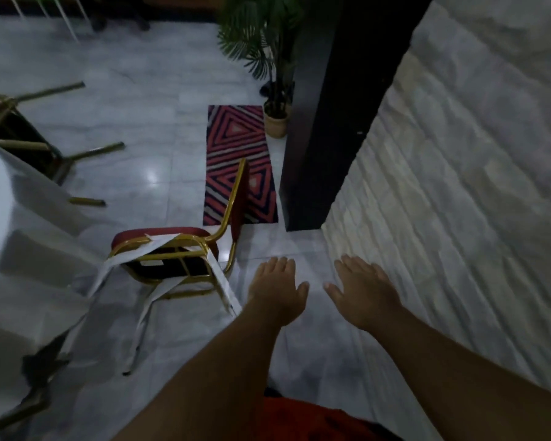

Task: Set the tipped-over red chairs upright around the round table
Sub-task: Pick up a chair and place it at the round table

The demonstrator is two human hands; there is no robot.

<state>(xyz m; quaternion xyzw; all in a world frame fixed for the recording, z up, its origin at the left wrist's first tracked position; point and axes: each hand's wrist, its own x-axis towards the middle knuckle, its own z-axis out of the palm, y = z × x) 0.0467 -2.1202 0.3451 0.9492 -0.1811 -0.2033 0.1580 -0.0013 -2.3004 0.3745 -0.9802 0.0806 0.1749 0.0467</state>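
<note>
Both hands, left hand and right hand, reach out empty with fingers spread above the marble floor, just right of a tipped-over red chair; a second overturned chair lies beside the white-draped table.

Both hands, left and right, reach forward, fingers spread, empty.

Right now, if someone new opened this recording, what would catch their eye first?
Two bare arms reach forward, the left hand and right hand open and empty above the pale floor. Just left of them a red chair with a gold frame lies tipped over beside the white-draped table. Behind it lies a bold red striped rug.
</note>
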